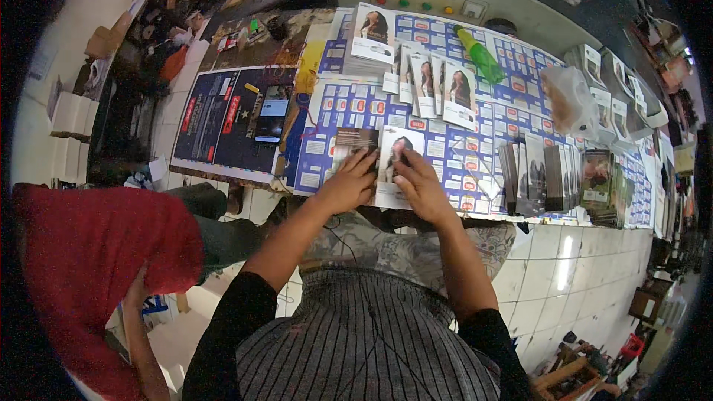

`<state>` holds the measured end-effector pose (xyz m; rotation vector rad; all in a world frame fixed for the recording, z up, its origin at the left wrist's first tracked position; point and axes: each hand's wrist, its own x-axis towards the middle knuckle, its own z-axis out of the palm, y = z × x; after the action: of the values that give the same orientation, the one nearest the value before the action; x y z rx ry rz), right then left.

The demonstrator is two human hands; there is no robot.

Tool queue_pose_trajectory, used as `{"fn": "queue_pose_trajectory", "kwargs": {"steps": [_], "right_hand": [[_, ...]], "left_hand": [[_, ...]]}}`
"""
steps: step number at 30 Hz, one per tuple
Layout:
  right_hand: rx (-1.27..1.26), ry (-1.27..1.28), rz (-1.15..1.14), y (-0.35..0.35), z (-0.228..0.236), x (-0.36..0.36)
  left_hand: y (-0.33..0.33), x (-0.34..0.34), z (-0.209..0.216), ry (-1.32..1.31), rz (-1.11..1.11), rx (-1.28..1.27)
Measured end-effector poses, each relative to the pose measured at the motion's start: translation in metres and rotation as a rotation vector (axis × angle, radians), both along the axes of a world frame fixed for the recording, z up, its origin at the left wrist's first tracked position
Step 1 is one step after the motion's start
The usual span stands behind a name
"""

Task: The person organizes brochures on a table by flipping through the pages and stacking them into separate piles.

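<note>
In front of me at the table's near edge lies a flat printed package that looks like a folded carton, with a brown panel [355, 136] on the left and a white panel [394, 194] showing long dark hair on the right. My left hand [347, 183] rests flat on the brown panel, fingers stretched out and slightly apart. Across the white panel lies my right hand [422, 187], its fingers extended over the picture. Beyond them are several fanned white cartons [460, 96] and a tall stack of the same cartons [369, 44].
A green plastic bottle [479, 56] lies behind the fanned cartons. To the right stand rows of dark cartons [531, 178] and a clear plastic bag [570, 100]. A phone [273, 115] lies left on dark printed sheets. A person in red [111, 260] is close at my left.
</note>
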<state>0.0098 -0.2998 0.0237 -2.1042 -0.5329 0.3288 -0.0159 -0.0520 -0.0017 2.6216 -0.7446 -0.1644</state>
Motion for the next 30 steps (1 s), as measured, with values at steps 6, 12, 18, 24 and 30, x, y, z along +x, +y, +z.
{"fn": "queue_pose_trajectory", "kwargs": {"steps": [6,12,18,24,30], "right_hand": [[-0.422,-0.413,0.077,0.014,-0.031,0.006],[-0.372,-0.413,-0.112,0.018,-0.034,0.004],[-0.411,-0.137,-0.299,0.027,-0.011,-0.003],[0.426,0.296,-0.384,0.04,0.013,-0.006],[0.312,0.333,-0.087,0.033,-0.016,-0.012]], "left_hand": [[0.013,0.001,-0.006,-0.092,0.026,0.028],[0.012,-0.001,-0.01,-0.097,0.079,-0.019],[0.012,-0.003,-0.007,-0.109,0.058,0.066],[0.011,-0.002,-0.012,-0.06,0.066,0.026],[0.009,0.001,-0.014,-0.079,0.067,0.086]]}}
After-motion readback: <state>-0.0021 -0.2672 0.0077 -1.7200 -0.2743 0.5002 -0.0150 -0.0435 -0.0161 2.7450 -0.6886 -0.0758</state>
